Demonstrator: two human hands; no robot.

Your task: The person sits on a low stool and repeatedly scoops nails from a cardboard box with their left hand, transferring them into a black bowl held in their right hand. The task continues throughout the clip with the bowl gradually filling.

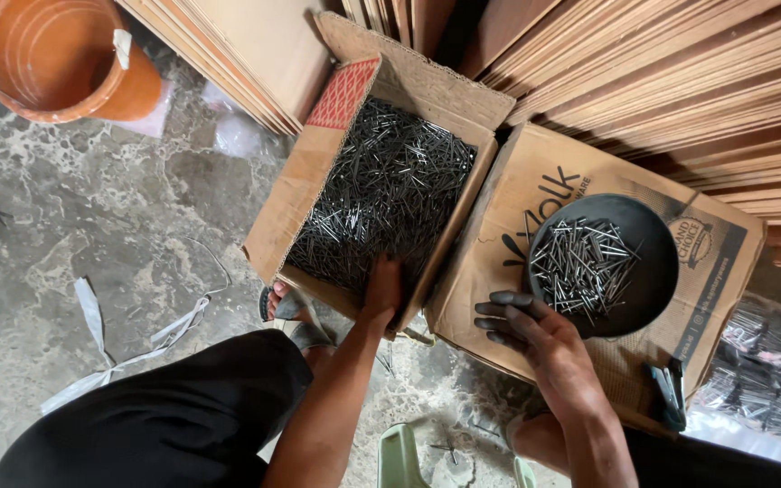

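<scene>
Reaching into the open box (318, 145), the left hand (381, 291) is buried among nails (381, 181); its grip cannot be told. The black bowl (657, 271) is touched by the right hand (535, 334), fingers loosely spread.

The left hand (381, 291) reaches into an open cardboard box (305, 185), its fingers buried in the heap of dark nails (381, 185) at the near edge. The right hand (528, 327), blackened, has its fingers curled against the near rim of a round black pan (657, 271); a small pile of nails (582, 264) lies just beyond the fingertips. The pan sits on a closed cardboard box (490, 262). An orange bucket (56, 56) stands well off to the left.
</scene>
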